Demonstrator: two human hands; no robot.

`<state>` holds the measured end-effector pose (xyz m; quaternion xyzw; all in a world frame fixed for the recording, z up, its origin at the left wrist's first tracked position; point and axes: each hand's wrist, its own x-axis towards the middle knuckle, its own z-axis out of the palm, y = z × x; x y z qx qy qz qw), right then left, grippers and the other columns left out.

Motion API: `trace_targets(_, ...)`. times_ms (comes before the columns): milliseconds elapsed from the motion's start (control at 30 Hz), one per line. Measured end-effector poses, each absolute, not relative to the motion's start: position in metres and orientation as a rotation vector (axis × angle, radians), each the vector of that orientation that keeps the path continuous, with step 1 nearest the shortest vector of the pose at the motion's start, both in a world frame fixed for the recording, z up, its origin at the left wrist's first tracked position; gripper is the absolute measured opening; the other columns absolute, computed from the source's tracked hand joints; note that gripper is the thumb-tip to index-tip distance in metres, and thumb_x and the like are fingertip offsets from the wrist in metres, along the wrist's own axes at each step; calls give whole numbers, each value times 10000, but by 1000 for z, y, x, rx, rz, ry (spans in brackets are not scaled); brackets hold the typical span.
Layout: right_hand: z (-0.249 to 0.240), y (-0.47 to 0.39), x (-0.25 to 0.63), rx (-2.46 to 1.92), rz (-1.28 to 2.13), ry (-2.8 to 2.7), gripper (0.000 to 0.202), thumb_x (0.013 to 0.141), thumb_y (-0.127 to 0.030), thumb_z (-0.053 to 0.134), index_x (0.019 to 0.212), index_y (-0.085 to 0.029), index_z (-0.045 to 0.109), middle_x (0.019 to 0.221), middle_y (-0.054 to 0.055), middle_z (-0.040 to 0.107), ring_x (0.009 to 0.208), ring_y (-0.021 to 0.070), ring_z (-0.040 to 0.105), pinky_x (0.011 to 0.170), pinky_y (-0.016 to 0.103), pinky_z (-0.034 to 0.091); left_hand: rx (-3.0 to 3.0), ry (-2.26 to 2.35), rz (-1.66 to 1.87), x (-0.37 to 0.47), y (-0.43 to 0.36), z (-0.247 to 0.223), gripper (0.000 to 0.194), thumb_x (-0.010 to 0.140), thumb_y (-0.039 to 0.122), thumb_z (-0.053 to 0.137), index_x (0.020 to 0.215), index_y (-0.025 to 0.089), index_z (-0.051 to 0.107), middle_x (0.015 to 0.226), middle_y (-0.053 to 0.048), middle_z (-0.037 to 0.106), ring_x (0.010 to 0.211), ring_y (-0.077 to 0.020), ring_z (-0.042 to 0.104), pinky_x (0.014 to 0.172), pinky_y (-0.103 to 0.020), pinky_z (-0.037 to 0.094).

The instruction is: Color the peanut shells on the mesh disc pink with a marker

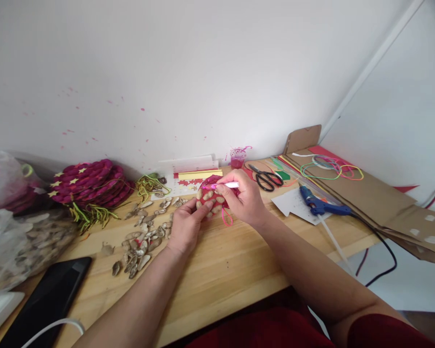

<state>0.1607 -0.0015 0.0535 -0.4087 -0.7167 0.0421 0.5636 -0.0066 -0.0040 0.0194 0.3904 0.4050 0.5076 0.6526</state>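
Observation:
My left hand (186, 223) grips the lower left edge of a small red disc with peanut shells stuck on it (209, 195), its thumb lying on the front. A pink string loop (227, 217) hangs from the disc. In my right hand (244, 199) is a thin paintbrush (232, 184) with a white handle and a magenta-stained front part, pinched between thumb and fingers. Its tip is over the upper part of the disc, where magenta colour shows; whether it touches I cannot tell. Loose peanut shells (141, 244) lie left of my left hand.
Behind stands a clear cup of magenta paint (238, 159). Black-handled scissors (266, 178) and a blue glue gun (321, 205) lie right, beside cardboard (351, 198). At left are stacked magenta discs with yellow stars (89, 181), a bag of shells (39, 241) and a phone (49, 302).

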Motion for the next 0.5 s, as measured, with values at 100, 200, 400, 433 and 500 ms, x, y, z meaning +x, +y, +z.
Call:
trace_targets(100, 54, -2, 160, -963, 122, -1693, 89, 991, -275, 637, 915, -230, 643, 884, 38, 707, 874, 194, 660, 807, 365, 532, 883, 905, 1150, -6, -5, 22, 449, 560, 400, 996, 910, 170, 834, 842, -51, 795, 673, -134, 652, 638, -233, 505)
trace_targets(200, 54, -2, 160, -965, 125, -1703, 86, 993, -272, 634, 917, -232, 645, 881, 36, 707, 868, 193, 661, 806, 364, 532, 883, 907, 1150, -6, -4, 22, 436, 552, 395, 997, 886, 168, 833, 807, -45, 785, 643, -126, 632, 612, -227, 488)
trace_targets(400, 54, 0, 164, -976, 84, -1687, 84, 980, -259, 642, 902, -231, 629, 866, 32, 700, 848, 186, 656, 787, 352, 531, 859, 923, 1150, -8, -2, 21, 456, 538, 410, 999, 888, 168, 834, 866, -70, 808, 694, -153, 671, 627, -239, 494)
trace_targets(433, 54, 0, 164, -975, 85, -1682, 86, 981, -263, 642, 903, -230, 629, 868, 34, 701, 849, 185, 656, 785, 349, 531, 863, 922, 1145, -8, -2, 21, 455, 539, 412, 999, 885, 167, 833, 861, -71, 808, 692, -154, 672, 628, -240, 493)
trace_targets(500, 55, -1, 164, -970, 97, -1680, 83, 986, -274, 640, 916, -229, 634, 884, 36, 708, 855, 184, 660, 784, 347, 532, 870, 914, 1136, -8, -3, 22, 456, 544, 410, 998, 890, 165, 832, 849, -68, 805, 690, -157, 678, 640, -248, 498)
